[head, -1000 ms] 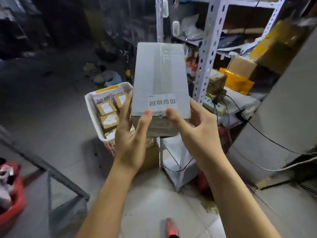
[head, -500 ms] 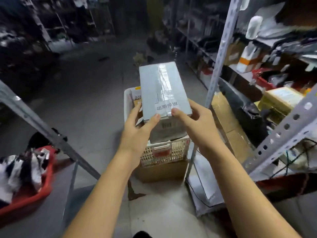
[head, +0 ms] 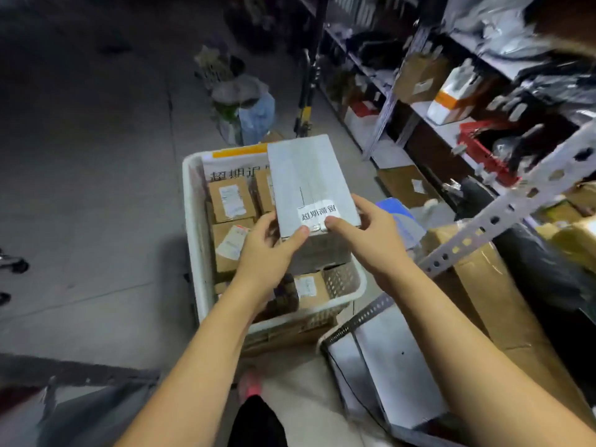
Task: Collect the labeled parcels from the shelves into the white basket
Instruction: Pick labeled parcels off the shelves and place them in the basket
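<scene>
Grey-white cardboard parcel (head: 309, 179), oblong, taped along its top, with a white label (head: 318, 214) in black characters at the near end. I am watching it being held over the right half of the white basket (head: 193, 227); whether its far end is touching the contents I cannot tell.

Left hand (head: 267, 253): the forearm is reaching in from lower left, the thumb is lying on the parcel's near top edge and the fingers are curling under its left side. This grip is holding the parcel.

Right hand (head: 371, 240): the forearm is reaching in from lower right, the thumb is pressing beside the label and the fingers are wrapping the right edge. This grip is also holding the parcel.

The basket is standing just beside the metal shelves (head: 503, 217) and is carrying several brown labelled cartons (head: 230, 200), packed side by side.
</scene>
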